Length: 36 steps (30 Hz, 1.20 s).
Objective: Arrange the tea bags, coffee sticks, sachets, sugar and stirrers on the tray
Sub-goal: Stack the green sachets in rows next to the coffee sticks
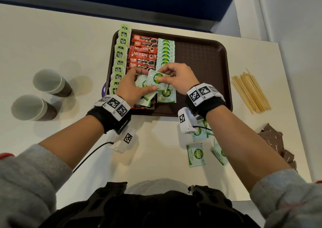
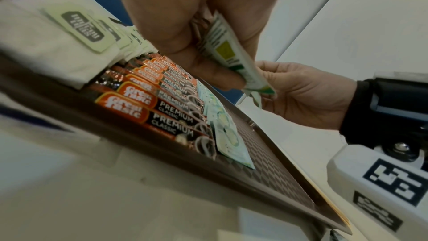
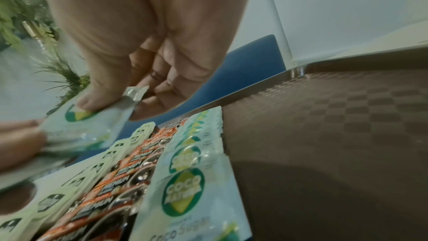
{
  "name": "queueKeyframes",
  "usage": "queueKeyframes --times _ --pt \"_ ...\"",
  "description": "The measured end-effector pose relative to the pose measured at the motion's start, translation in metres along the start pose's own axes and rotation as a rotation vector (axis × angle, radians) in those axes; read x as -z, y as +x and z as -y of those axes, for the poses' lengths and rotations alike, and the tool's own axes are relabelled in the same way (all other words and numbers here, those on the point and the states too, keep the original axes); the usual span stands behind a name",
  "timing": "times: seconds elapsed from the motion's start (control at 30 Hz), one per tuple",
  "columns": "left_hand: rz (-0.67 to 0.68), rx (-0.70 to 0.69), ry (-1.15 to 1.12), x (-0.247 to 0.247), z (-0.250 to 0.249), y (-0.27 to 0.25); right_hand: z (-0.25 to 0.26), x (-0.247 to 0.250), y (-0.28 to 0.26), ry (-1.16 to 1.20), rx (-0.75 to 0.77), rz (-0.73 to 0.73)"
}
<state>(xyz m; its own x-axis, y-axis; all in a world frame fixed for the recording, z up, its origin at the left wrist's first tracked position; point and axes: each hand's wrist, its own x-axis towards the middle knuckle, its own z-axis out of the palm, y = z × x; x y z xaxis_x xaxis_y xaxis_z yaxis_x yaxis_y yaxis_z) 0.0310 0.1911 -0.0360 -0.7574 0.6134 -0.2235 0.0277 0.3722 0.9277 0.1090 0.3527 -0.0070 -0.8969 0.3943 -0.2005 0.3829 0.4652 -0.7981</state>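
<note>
A brown tray (image 1: 209,56) holds a column of green tea bags (image 1: 120,56) along its left rim, red coffee sticks (image 1: 143,52) beside them, and a row of white-green coco sugar sachets (image 1: 165,53). Over the tray's near left part, my left hand (image 1: 132,86) grips a small fan of sugar sachets (image 1: 144,86). My right hand (image 1: 176,78) pinches the top sachet (image 1: 156,80) of that fan between thumb and fingers. In the left wrist view the held sachets (image 2: 229,56) show edge-on; in the right wrist view my thumb presses the sachet (image 3: 92,124).
Wooden stirrers (image 1: 250,91) lie in a bundle right of the tray. More sugar sachets (image 1: 196,155) lie on the white table near my right forearm, brown sachets (image 1: 273,140) at the right edge. Two paper cups (image 1: 50,83) stand at the left. The tray's right half is bare.
</note>
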Motion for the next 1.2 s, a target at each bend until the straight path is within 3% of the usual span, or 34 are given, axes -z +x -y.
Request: queueKeyframes --times 0.1,0.33,0.53,0.67,1.2 --pt "-0.03 0.029 0.015 0.005 0.004 0.001 -0.01 0.011 -0.004 -0.045 -0.041 -0.003" --pt "-0.073 0.066 -0.006 0.008 -0.001 0.003 -0.031 0.003 -0.017 -0.278 -0.147 0.154" --pt "-0.074 0.074 -0.001 0.006 -0.005 0.001 -0.032 -0.004 -0.018 -0.397 -0.061 0.048" --pt "-0.083 0.076 0.007 0.006 -0.005 0.001 -0.03 -0.003 -0.018 -0.512 -0.056 0.12" --pt "-0.082 0.059 -0.008 0.006 -0.008 0.0 -0.03 -0.012 -0.016 -0.498 -0.066 0.075"
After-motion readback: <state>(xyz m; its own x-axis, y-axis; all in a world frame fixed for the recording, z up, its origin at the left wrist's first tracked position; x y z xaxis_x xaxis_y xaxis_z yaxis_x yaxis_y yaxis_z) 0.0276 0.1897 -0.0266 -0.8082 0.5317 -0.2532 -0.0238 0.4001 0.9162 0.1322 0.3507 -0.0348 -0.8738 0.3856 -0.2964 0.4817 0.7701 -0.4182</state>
